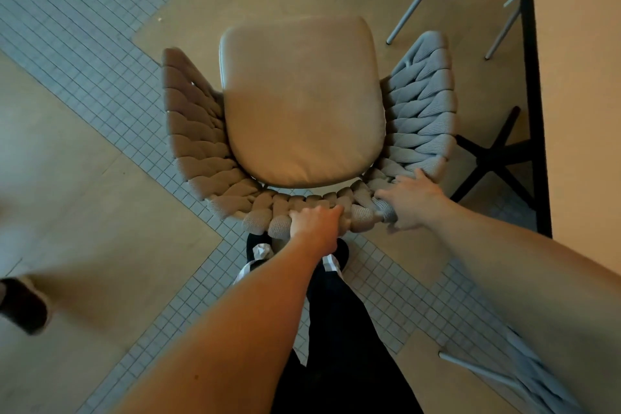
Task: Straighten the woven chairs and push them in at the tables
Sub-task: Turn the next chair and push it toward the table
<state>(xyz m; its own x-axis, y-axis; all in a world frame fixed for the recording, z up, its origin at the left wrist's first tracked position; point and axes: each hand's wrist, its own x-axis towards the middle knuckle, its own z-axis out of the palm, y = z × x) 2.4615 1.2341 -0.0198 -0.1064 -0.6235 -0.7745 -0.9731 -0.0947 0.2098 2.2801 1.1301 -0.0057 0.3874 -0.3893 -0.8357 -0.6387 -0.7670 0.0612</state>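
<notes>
Both hands curl round the chunky braided-rope backrest of the woven chair [304, 131], left hand [314, 223] at its middle, right hand [411, 201] beside it, smooth rounded tan cushion [302, 100] just beyond, black-edged worktop [578, 77] to the right.

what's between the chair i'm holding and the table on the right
Both hands, left and right, grip the backrest of the grey woven chair with the tan cushion. Between it and the pale black-edged table only bare floor shows; the table's black cross-shaped base sits beneath, near the chair's right arm.
</notes>
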